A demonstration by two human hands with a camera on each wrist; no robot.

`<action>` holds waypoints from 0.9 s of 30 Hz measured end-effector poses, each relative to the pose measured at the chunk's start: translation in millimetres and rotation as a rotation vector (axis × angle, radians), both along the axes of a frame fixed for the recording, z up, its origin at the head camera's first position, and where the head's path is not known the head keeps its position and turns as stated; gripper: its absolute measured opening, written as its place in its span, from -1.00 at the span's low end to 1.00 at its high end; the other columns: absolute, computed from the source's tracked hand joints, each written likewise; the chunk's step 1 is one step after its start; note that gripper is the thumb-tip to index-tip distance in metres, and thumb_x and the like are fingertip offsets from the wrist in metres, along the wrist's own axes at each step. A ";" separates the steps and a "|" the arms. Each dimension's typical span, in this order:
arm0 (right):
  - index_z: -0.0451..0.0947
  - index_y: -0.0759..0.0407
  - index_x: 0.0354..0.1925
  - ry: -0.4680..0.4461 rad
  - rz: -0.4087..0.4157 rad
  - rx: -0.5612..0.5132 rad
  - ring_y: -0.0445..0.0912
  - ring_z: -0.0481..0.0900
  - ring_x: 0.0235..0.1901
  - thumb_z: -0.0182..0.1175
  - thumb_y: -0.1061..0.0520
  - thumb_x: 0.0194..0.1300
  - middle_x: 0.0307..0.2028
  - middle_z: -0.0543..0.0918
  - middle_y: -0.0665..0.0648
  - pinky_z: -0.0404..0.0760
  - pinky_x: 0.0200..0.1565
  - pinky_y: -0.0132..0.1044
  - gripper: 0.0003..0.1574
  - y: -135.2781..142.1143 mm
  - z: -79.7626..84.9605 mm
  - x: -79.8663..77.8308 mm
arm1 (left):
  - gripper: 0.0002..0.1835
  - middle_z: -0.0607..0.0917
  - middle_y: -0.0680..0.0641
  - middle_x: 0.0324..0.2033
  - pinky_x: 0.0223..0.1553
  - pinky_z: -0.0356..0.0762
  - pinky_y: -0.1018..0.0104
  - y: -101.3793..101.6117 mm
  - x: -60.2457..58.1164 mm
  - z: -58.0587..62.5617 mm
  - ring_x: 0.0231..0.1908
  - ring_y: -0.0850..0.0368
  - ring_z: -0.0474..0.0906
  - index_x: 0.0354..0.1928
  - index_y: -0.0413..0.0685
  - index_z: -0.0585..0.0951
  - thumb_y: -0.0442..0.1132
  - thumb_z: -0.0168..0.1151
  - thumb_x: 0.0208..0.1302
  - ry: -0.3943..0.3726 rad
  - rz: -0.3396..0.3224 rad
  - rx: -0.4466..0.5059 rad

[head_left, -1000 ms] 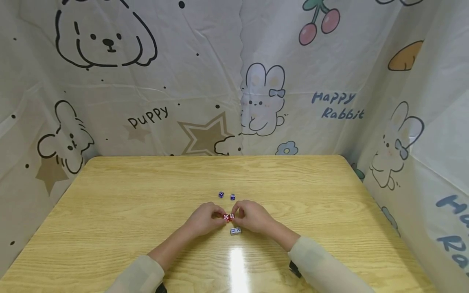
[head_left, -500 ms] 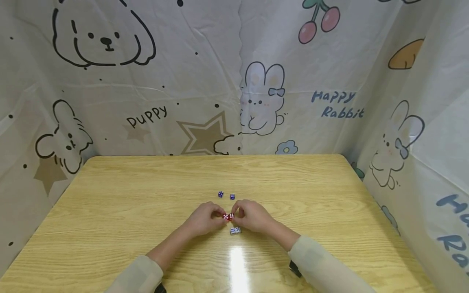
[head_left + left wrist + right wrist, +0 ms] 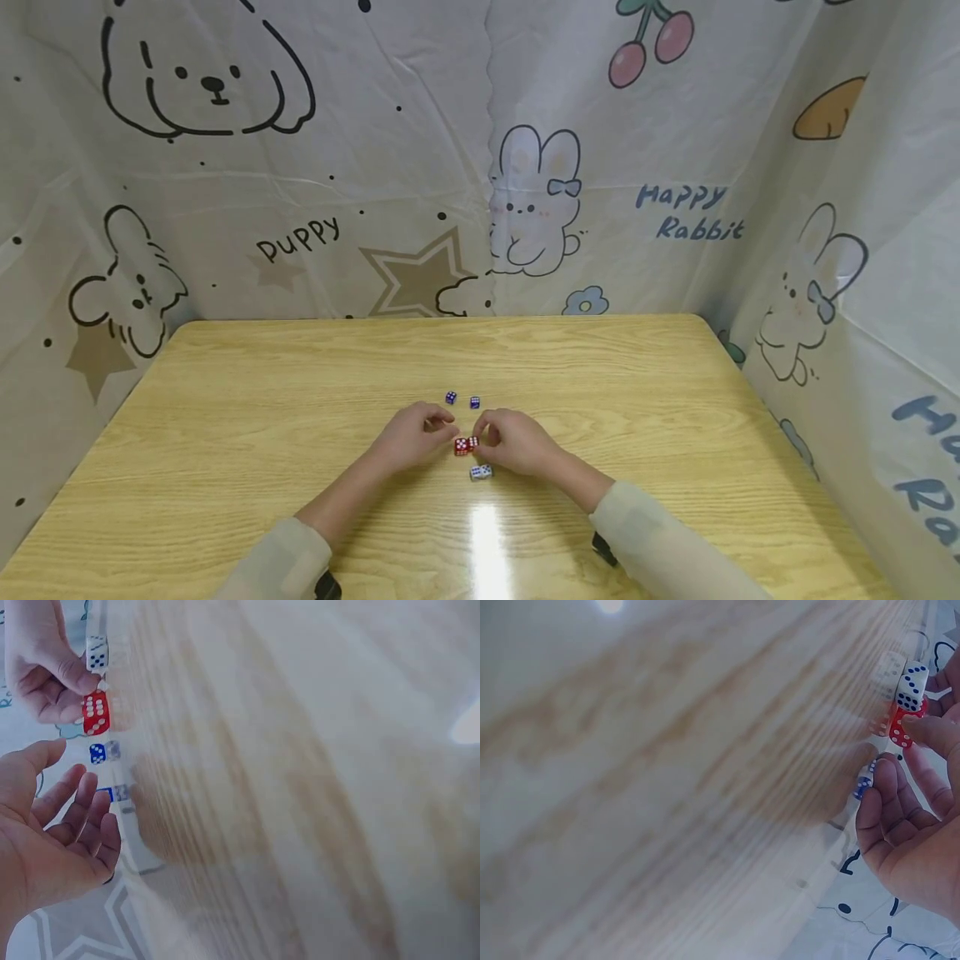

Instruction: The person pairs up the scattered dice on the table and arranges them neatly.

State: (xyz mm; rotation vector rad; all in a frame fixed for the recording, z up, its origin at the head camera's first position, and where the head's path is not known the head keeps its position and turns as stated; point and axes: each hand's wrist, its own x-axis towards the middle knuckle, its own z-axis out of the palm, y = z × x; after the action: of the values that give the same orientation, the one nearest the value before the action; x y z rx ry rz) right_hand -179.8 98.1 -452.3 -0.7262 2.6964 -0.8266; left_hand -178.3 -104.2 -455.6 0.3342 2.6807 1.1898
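Red dice (image 3: pixel 466 446) side by side, about midway between the side edges of the table (image 3: pixel 225 400), their row nearly parallel to its far edge! Right hand (image 3: pixel 517 442) is nearer, pinching one end; left hand (image 3: pixel 411 435), fingers apart, holding nothing, sits just off the other.

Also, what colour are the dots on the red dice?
White, seen best on the red dice in the left wrist view.

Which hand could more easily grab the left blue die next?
Probably the left hand: it holds nothing and is near the left blue die, while the right hand touches a red die.
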 end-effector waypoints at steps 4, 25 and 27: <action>0.55 0.01 -0.24 0.001 -0.003 0.009 -0.27 0.36 -0.56 0.27 0.02 0.18 -0.53 0.48 -0.11 0.36 -0.51 -0.43 -0.82 -0.6 -1.1 -0.5 | -0.75 0.63 0.03 -0.35 -0.25 0.50 0.31 -3.3 -4.7 1.1 -0.31 0.18 0.51 -0.13 -0.08 0.64 -0.13 0.25 0.20 0.035 0.040 -0.013; 0.54 0.03 -0.22 -0.021 -0.002 0.003 -0.25 0.35 -0.57 0.27 0.03 0.18 -0.55 0.48 -0.09 0.34 -0.52 -0.42 -0.80 -2.1 1.1 -0.2 | -0.75 0.63 -0.06 -0.22 -0.10 0.51 0.17 -7.6 -38.4 -1.4 -0.17 0.08 0.53 -0.12 -0.09 0.64 -0.20 0.31 0.15 0.042 0.122 0.000; 0.54 0.03 -0.22 -0.023 -0.002 0.000 -0.26 0.35 -0.57 0.27 0.03 0.18 -0.55 0.48 -0.10 0.35 -0.52 -0.42 -0.80 -2.1 1.2 -0.2 | -0.75 0.62 -0.06 -0.21 -0.09 0.50 0.17 -5.6 -40.1 -1.2 -0.16 0.08 0.52 -0.12 -0.08 0.64 -0.20 0.31 0.15 0.031 0.123 0.000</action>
State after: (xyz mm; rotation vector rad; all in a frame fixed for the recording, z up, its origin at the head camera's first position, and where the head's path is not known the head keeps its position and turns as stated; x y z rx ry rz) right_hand -179.9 96.1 -451.2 -0.7102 2.6771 -0.8302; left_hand -218.5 -109.8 -456.8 0.1917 2.7633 1.2271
